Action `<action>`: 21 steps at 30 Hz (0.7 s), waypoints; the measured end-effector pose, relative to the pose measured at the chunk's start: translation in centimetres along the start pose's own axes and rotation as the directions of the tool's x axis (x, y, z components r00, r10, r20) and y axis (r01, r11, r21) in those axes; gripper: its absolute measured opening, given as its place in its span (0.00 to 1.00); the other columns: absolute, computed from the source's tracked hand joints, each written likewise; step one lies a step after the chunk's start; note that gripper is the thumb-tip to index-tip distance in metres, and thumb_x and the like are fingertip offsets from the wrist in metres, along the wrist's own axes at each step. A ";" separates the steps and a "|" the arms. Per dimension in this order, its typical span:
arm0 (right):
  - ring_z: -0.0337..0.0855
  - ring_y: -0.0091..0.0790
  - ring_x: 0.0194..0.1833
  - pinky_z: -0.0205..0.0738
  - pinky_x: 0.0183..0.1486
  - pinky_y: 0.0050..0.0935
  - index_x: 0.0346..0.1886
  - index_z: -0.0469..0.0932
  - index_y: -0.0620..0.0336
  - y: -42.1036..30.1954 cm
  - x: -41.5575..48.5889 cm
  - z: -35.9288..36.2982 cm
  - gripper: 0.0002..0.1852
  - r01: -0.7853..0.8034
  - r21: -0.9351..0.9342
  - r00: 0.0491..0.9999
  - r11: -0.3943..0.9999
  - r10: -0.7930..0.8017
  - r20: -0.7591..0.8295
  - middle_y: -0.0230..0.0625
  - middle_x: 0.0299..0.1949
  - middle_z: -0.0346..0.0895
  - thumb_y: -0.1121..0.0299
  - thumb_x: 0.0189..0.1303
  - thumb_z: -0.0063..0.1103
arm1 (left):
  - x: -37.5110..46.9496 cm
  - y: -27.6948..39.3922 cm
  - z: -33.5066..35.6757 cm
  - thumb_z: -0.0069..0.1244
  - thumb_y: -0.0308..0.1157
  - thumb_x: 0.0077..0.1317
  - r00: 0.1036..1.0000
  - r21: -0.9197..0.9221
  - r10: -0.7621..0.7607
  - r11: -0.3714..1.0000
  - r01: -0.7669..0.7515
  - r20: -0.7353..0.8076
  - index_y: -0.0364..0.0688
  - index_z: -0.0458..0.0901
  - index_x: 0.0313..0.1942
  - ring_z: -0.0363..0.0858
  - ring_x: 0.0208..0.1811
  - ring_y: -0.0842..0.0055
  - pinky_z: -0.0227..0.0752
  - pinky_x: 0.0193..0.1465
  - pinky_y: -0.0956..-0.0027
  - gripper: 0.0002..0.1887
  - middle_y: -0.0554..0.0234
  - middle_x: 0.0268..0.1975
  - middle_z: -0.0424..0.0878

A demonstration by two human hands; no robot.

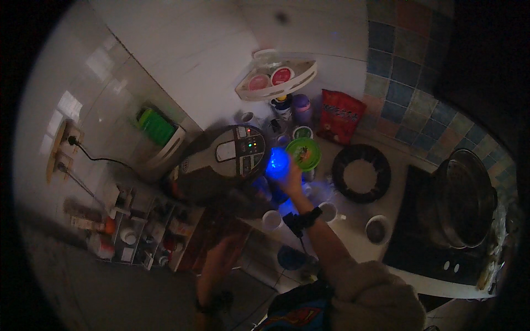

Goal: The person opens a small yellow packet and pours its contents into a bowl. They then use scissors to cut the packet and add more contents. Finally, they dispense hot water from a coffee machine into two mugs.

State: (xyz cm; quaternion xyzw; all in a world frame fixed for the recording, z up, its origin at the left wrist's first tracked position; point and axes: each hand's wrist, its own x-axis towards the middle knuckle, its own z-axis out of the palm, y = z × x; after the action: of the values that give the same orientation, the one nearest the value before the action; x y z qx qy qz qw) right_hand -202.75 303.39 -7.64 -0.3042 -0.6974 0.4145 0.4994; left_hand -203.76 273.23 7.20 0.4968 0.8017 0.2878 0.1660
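My right hand [293, 181] is closed around a cup glowing bright blue [277, 162], held beside the front of a countertop water dispenser or electric hot pot [225, 155] with lit indicator lights. Just past the fingers is a green bowl [304, 154] with small bits in it. Low on the left, my left hand [225, 248] hangs in dim light over the floor side of the counter; its fingers are blurred, and whether it holds anything does not show. White mugs [272, 220] stand near my right wrist, which wears a dark strap.
A black ring-shaped object [361, 173] lies right of the bowl, near a red packet [341, 117]. A large pot [466, 198] stands on the black cooktop [430, 265]. Above are a corner shelf [290, 89] and wall; a plugged cord [103, 159] runs at left, above a rack [136, 236].
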 end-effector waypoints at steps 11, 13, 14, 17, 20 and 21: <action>0.82 0.49 0.52 0.77 0.53 0.42 0.59 0.70 0.60 -4.2 -3.6 -5.8 0.43 -0.219 -0.068 0.955 0.973 0.228 0.187 0.49 0.50 0.81 0.58 0.36 0.81 | -4.7 -2.3 2.3 0.51 0.26 0.67 1.000 -0.177 0.000 0.984 0.002 0.011 0.38 0.77 0.55 0.83 0.51 0.65 0.75 0.52 0.66 0.15 0.53 0.49 0.83; 0.81 0.48 0.53 0.76 0.54 0.42 0.59 0.70 0.61 -4.7 -5.2 -7.5 0.43 -0.218 -0.049 0.933 0.975 0.223 0.282 0.50 0.52 0.80 0.58 0.36 0.82 | -4.3 -2.8 3.6 0.50 0.25 0.67 0.998 -0.168 0.025 0.986 -0.014 0.064 0.39 0.77 0.54 0.82 0.52 0.64 0.74 0.54 0.64 0.15 0.53 0.51 0.82; 0.81 0.48 0.54 0.76 0.55 0.42 0.59 0.70 0.62 -4.7 -6.1 -8.1 0.44 -0.226 -0.087 0.921 0.970 0.242 0.304 0.50 0.52 0.79 0.57 0.35 0.82 | -4.0 -3.2 4.4 0.50 0.24 0.67 0.996 -0.169 0.058 0.985 -0.045 0.071 0.39 0.78 0.54 0.81 0.53 0.64 0.74 0.55 0.64 0.15 0.53 0.52 0.82; 0.82 0.49 0.53 0.76 0.54 0.42 0.60 0.69 0.61 -4.7 -9.6 -9.3 0.45 -0.141 -0.150 0.936 0.979 0.181 0.301 0.51 0.52 0.79 0.56 0.36 0.82 | -1.9 -5.0 8.8 0.47 0.24 0.69 0.976 -0.281 0.168 0.952 -0.126 0.134 0.39 0.73 0.61 0.80 0.53 0.68 0.72 0.56 0.68 0.20 0.56 0.56 0.79; 0.82 0.52 0.51 0.76 0.53 0.44 0.61 0.68 0.56 -4.3 -13.7 -9.6 0.45 -0.100 -0.222 0.960 0.970 0.153 0.236 0.49 0.49 0.81 0.55 0.37 0.81 | -0.9 -7.2 13.8 0.46 0.23 0.68 0.982 -0.457 0.168 0.883 -0.110 0.088 0.40 0.66 0.66 0.78 0.56 0.71 0.71 0.57 0.68 0.25 0.59 0.58 0.76; 0.81 0.52 0.52 0.75 0.53 0.45 0.61 0.68 0.56 -4.0 -15.1 -9.9 0.45 -0.154 -0.224 0.945 0.962 0.210 0.253 0.49 0.50 0.80 0.55 0.37 0.82 | -0.4 -8.1 15.7 0.46 0.22 0.67 0.985 -0.502 0.138 0.862 -0.069 0.101 0.40 0.65 0.66 0.78 0.56 0.69 0.73 0.56 0.67 0.26 0.55 0.58 0.74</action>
State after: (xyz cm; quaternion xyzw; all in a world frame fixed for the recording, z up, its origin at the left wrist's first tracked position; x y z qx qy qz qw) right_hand -188.65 291.58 -9.26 -0.3561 -0.7667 0.4244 0.3242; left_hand -200.58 274.73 -10.13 0.4980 0.6597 0.4589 0.3259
